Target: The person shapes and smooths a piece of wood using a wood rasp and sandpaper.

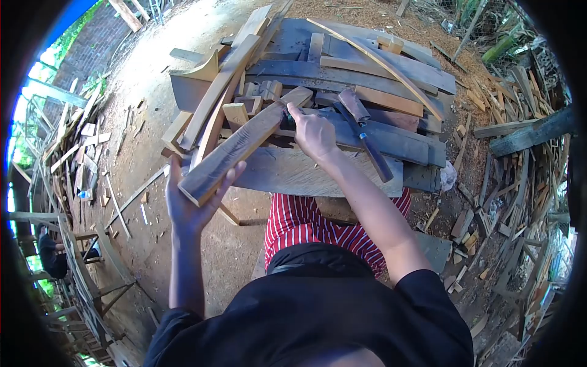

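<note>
A long wooden block (238, 150) with dark streaks on its top slants over the workbench. My left hand (194, 199) grips its near end from below, the thumb along one side and the fingers on the other. My right hand (313, 131) is closed beside the block's far end, one digit stretched to its edge. Something dark shows under that hand, but its kind is hidden. To the right lies a tool with a dark handle (376, 158) and a pale blue band. A short rounded wooden piece (353, 105) rests at the tool's upper end.
Planks (379, 73) lie stacked across the bench (318, 173), with a thin curved strip (385, 61) on top. Long boards (229, 85) lean at the left. Wood scraps (513, 183) pile up on the right, and offcuts litter the ground. Another person (52, 254) is at far left.
</note>
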{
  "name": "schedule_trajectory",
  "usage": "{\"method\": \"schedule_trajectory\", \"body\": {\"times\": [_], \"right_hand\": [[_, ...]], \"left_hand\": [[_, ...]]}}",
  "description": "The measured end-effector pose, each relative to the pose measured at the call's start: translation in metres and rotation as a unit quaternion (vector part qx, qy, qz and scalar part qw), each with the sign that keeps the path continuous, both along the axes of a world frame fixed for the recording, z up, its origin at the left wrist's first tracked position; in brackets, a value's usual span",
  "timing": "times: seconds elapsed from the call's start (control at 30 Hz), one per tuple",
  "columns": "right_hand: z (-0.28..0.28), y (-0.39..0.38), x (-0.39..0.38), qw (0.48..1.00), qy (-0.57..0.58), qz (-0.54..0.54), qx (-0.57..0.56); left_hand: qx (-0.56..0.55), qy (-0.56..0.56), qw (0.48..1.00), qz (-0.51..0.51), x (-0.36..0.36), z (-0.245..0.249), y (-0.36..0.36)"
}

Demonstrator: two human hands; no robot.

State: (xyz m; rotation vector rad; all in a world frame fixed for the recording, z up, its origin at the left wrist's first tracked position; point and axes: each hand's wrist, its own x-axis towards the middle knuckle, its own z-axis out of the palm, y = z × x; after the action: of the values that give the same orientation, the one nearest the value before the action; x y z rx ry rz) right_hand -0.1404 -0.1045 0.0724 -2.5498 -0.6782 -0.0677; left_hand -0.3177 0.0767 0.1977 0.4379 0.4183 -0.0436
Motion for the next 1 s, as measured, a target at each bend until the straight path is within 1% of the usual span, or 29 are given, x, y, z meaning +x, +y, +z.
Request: {"method": "schedule_trajectory", "body": {"times": [0.03, 0.07, 0.1, 0.13, 0.17, 0.2, 0.23, 0.27, 0.3, 0.33, 0.37, 0.4, 0.43, 0.47, 0.5, 0.53, 0.6, 0.63, 0.67, 0.73, 0.8, 0.87, 0.9, 0.93, 0.97, 1.0], "right_hand": [[0.001, 0.002, 0.001, 1.000, 0.002, 0.001, -0.007], [0.002, 0.006, 0.000, 1.000, 0.006, 0.002, -0.013], [0.000, 0.008, -0.001, 1.000, 0.008, 0.002, -0.008], [-0.002, 0.008, 0.000, 1.000, -0.010, 0.001, -0.014], [-0.005, 0.007, -0.002, 0.999, -0.025, 0.001, -0.022], [-0.001, 0.002, -0.011, 1.000, -0.022, 0.002, -0.022], [0.012, -0.007, -0.023, 0.999, -0.005, 0.024, -0.030], [0.025, -0.013, -0.035, 0.998, 0.008, 0.044, -0.039], [0.035, -0.016, -0.057, 0.996, -0.055, 0.067, -0.011], [0.042, -0.018, -0.078, 0.989, -0.115, 0.087, 0.016], [0.048, -0.018, -0.082, 0.990, -0.115, 0.079, 0.016], [0.052, -0.019, -0.083, 0.990, -0.116, 0.074, 0.013], [0.052, -0.021, -0.083, 0.991, -0.114, 0.069, 0.009], [0.041, -0.022, -0.063, 0.992, -0.107, 0.066, 0.007], [0.021, -0.018, -0.026, 0.997, -0.062, 0.031, 0.018], [0.009, -0.015, -0.006, 0.999, -0.019, -0.003, 0.031], [0.012, -0.013, -0.017, 0.999, -0.009, 0.015, 0.049], [0.021, -0.014, -0.025, 0.998, -0.004, 0.035, 0.057], [0.029, -0.017, -0.043, 0.998, -0.004, 0.036, 0.056], [0.055, -0.024, -0.085, 0.993, -0.040, 0.069, 0.092], [0.049, -0.024, -0.064, 0.994, -0.028, 0.055, 0.085], [0.030, -0.016, -0.024, 0.997, -0.018, 0.013, 0.071], [0.028, -0.009, -0.012, 0.999, 0.020, 0.001, 0.035], [0.041, -0.008, -0.021, 0.999, 0.015, -0.003, 0.044], [0.053, -0.011, -0.040, 0.999, 0.023, 0.013, 0.026], [0.060, -0.018, -0.060, 0.999, 0.032, 0.031, -0.001]], "left_hand": [[-0.082, -0.043, 0.994, 0.059, -0.007, -0.003, -0.002], [-0.078, -0.041, 0.994, 0.058, -0.016, -0.013, -0.006], [0.017, -0.080, 0.990, 0.114, -0.023, -0.027, -0.013], [0.111, -0.120, 0.973, 0.166, -0.024, -0.035, -0.019], [0.114, -0.117, 0.973, 0.164, -0.020, -0.037, -0.026], [0.246, -0.129, 0.939, 0.201, -0.012, -0.039, -0.035], [0.373, -0.140, 0.887, 0.234, 0.001, -0.040, -0.042], [0.492, -0.153, 0.816, 0.263, 0.015, -0.040, -0.044], [0.491, -0.157, 0.816, 0.263, 0.027, -0.048, -0.044], [0.461, -0.211, 0.803, 0.314, 0.038, -0.061, -0.043], [0.428, -0.264, 0.786, 0.361, 0.048, -0.068, -0.044], [0.426, -0.269, 0.789, 0.353, 0.056, -0.064, -0.049], [0.438, -0.284, 0.774, 0.359, 0.062, -0.057, -0.055], [0.453, -0.294, 0.758, 0.367, 0.063, -0.052, -0.061], [0.485, -0.317, 0.729, 0.365, 0.067, -0.051, -0.066], [0.489, -0.315, 0.728, 0.363, 0.068, -0.053, -0.069], [0.499, -0.333, 0.702, 0.383, 0.073, -0.056, -0.068], [0.510, -0.321, 0.693, 0.397, 0.075, -0.054, -0.067], [0.510, -0.320, 0.692, 0.397, 0.078, -0.055, -0.066], [0.473, -0.336, 0.709, 0.401, 0.079, -0.058, -0.060], [0.471, -0.339, 0.715, 0.390, 0.080, -0.057, -0.048], [0.464, -0.355, 0.717, 0.379, 0.081, -0.054, -0.051], [0.480, -0.368, 0.702, 0.376, 0.081, -0.056, -0.060], [0.496, -0.381, 0.686, 0.371, 0.081, -0.055, -0.061], [0.514, -0.411, 0.666, 0.352, 0.080, -0.059, -0.057], [0.510, -0.413, 0.667, 0.354, 0.082, -0.058, -0.059]]}}
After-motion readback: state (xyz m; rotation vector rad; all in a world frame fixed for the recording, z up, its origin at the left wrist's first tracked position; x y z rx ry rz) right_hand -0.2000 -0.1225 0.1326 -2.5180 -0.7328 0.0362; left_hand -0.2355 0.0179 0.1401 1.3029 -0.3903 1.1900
